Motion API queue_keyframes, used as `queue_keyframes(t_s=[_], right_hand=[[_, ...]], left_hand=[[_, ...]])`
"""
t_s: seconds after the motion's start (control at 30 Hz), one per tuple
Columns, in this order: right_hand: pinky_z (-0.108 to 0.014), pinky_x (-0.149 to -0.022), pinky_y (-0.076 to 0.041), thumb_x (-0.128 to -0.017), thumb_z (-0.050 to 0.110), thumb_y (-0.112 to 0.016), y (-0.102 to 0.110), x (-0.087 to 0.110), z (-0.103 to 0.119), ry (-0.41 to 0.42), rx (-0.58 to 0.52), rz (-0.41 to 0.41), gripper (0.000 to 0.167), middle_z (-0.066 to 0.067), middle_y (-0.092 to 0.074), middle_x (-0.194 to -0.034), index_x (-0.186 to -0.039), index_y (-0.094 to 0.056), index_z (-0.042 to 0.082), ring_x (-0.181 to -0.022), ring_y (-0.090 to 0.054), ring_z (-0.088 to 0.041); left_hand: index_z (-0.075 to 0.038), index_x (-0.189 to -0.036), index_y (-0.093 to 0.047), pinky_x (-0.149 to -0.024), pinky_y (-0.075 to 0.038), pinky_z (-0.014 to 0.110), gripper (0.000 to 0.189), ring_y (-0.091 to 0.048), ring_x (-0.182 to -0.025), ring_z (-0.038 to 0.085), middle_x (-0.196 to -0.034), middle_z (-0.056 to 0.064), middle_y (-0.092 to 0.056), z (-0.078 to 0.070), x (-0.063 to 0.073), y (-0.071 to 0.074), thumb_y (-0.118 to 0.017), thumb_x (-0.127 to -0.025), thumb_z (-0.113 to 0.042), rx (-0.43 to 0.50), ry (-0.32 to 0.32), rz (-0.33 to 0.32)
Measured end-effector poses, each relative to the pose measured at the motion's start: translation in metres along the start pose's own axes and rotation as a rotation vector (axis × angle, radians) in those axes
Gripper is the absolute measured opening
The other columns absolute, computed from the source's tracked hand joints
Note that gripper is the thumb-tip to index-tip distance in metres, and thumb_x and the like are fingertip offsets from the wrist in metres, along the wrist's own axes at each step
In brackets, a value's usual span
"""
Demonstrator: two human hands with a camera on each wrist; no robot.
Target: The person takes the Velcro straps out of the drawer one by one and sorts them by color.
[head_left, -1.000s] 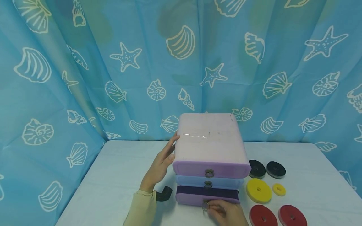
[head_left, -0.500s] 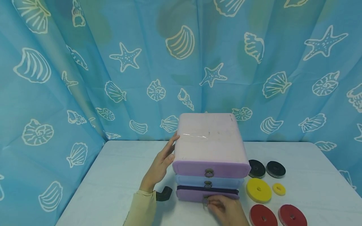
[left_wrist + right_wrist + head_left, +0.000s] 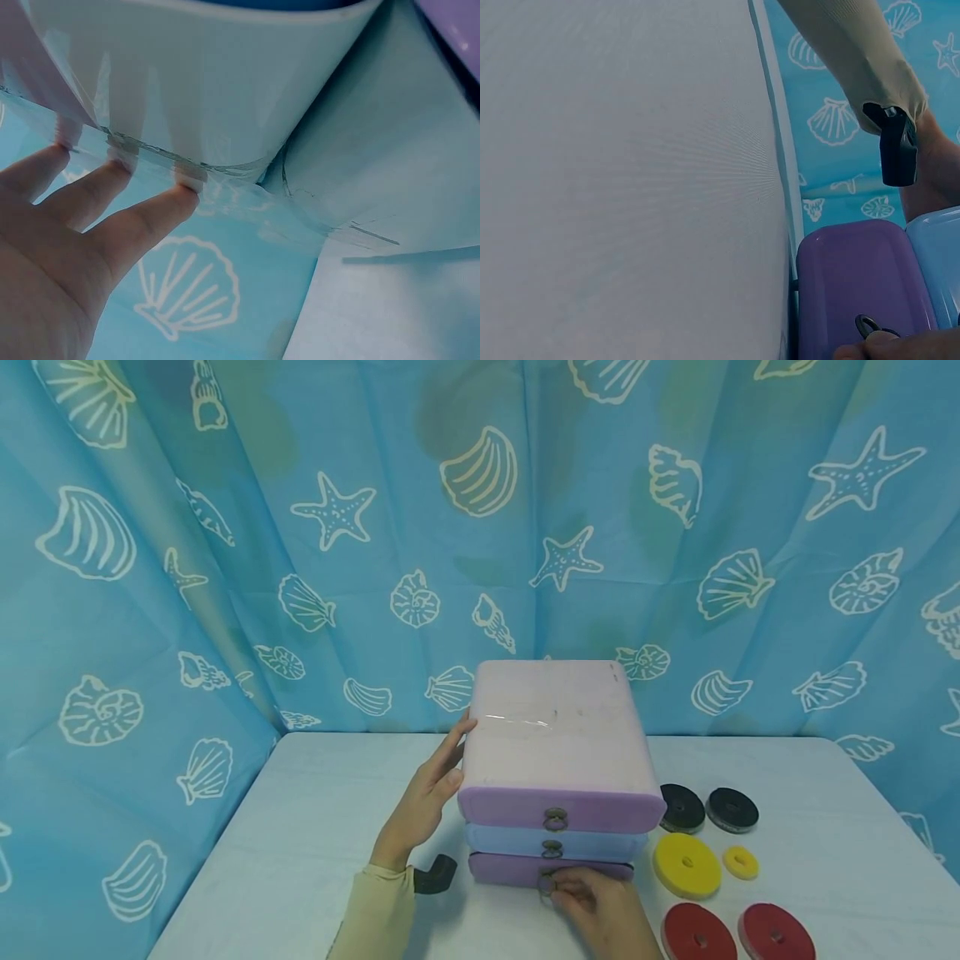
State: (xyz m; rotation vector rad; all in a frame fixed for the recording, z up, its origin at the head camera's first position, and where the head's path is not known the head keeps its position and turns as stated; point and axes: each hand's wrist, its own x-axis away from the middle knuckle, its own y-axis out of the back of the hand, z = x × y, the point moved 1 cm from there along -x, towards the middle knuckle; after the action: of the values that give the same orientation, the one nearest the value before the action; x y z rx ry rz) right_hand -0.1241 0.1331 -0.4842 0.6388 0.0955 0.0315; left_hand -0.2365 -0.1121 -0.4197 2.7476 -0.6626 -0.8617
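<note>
A small chest of drawers (image 3: 558,727) stands on the table, with a purple top drawer (image 3: 600,812), a blue middle drawer (image 3: 510,841) and a purple bottom drawer (image 3: 502,870). The bottom drawer's front sits almost flush, a thin dark line showing above it. My right hand (image 3: 600,906) pinches the metal ring pull (image 3: 547,883) of that drawer between thumb and fingers; the right wrist view shows the ring (image 3: 865,325) at the fingertips. My left hand (image 3: 420,806) rests straight fingers (image 3: 142,229) against the chest's left side.
Right of the chest lie two black discs (image 3: 732,811), a large yellow disc (image 3: 697,875), a small yellow ring (image 3: 741,862) and two red discs (image 3: 783,935). A black wrist-camera mount (image 3: 435,875) juts from the left sleeve. A blue shell-print curtain (image 3: 420,527) hangs behind the table.
The bottom drawer has slid inward, its dark inside narrowing to a thin line. My right hand has moved forward with the ring pull; the left hand has stayed in place.
</note>
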Motion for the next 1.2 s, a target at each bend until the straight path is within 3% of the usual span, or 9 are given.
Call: queue_keyframes(t_s=[0.43, 0.87, 1.1, 1.2], right_hand=[[-0.017, -0.072, -0.055, -0.086, 0.014, -0.079, 0.003, -0.005, -0.002, -0.020, -0.021, 0.037, 0.012, 0.009, -0.074, -0.090, -0.096, -0.073, 0.016, -0.083, -0.070, -0.005], [-0.016, -0.070, -0.054, -0.084, 0.012, -0.081, 0.004, -0.004, -0.002, 0.019, 0.002, 0.032, 0.016, 0.006, -0.075, -0.091, -0.098, -0.072, 0.013, -0.081, -0.071, -0.005], [-0.032, -0.078, -0.058, -0.086, 0.020, -0.080, 0.008, -0.001, -0.003, -0.072, 0.030, 0.079, 0.019, 0.008, -0.074, -0.095, -0.103, -0.071, 0.017, -0.084, -0.070, -0.007], [-0.029, -0.077, -0.058, -0.086, 0.020, -0.080, 0.010, 0.002, -0.006, -0.103, 0.033, 0.064, 0.020, 0.008, -0.074, -0.096, -0.104, -0.072, 0.018, -0.085, -0.070, -0.008]], left_hand=[[-0.019, -0.160, -0.028, -0.110, -0.030, 0.065, 0.060, -0.024, -0.147, 0.044, -0.168, 0.004, -0.014, 0.000, -0.001, -0.001, -0.042, -0.107, -0.043, 0.012, -0.004, 0.008], [-0.019, -0.160, -0.027, -0.109, -0.031, 0.066, 0.060, -0.025, -0.147, 0.045, -0.168, 0.005, -0.015, -0.001, -0.001, -0.002, -0.041, -0.107, -0.043, 0.002, 0.010, 0.001], [-0.020, -0.160, -0.027, -0.110, -0.030, 0.066, 0.059, -0.025, -0.147, 0.044, -0.168, 0.005, -0.017, -0.001, -0.001, -0.001, -0.041, -0.107, -0.043, 0.000, 0.018, -0.002], [-0.021, -0.160, -0.027, -0.109, -0.031, 0.065, 0.059, -0.025, -0.147, 0.043, -0.168, 0.004, -0.016, -0.001, 0.000, 0.000, -0.042, -0.107, -0.043, 0.006, 0.020, -0.003]])
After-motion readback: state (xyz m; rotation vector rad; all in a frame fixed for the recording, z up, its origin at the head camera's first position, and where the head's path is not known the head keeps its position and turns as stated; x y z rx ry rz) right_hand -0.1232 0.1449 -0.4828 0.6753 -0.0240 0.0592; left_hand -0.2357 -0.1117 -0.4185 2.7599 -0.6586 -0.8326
